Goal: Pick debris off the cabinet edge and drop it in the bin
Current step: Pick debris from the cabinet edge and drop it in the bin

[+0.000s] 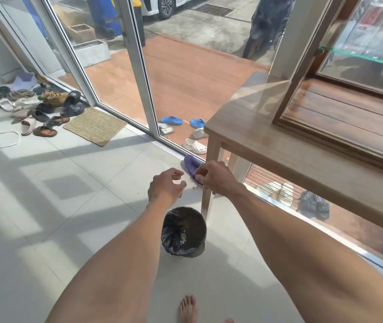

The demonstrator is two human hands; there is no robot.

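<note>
A small round bin (183, 231) lined with a black bag stands on the tiled floor beside the table leg, with pale bits of debris inside it. Both my arms stretch out above and beyond it. My left hand (166, 186) hovers palm down with its fingers curled and apart, holding nothing I can see. My right hand (211, 177) is next to it, its fingertips pinched together; whether a crumb sits between them is too small to tell. A few small specks (194, 188) lie on the floor between the hands. The wooden cabinet (339, 117) stands on the table at the right.
The wooden table (279, 150) and its leg (206, 197) are right of the bin. A purple slipper (193, 167) lies under my right hand. Glass doors (139, 78), a woven mat (95, 125) and several shoes (34, 108) are at the left. My bare foot (188, 308) is near the bottom.
</note>
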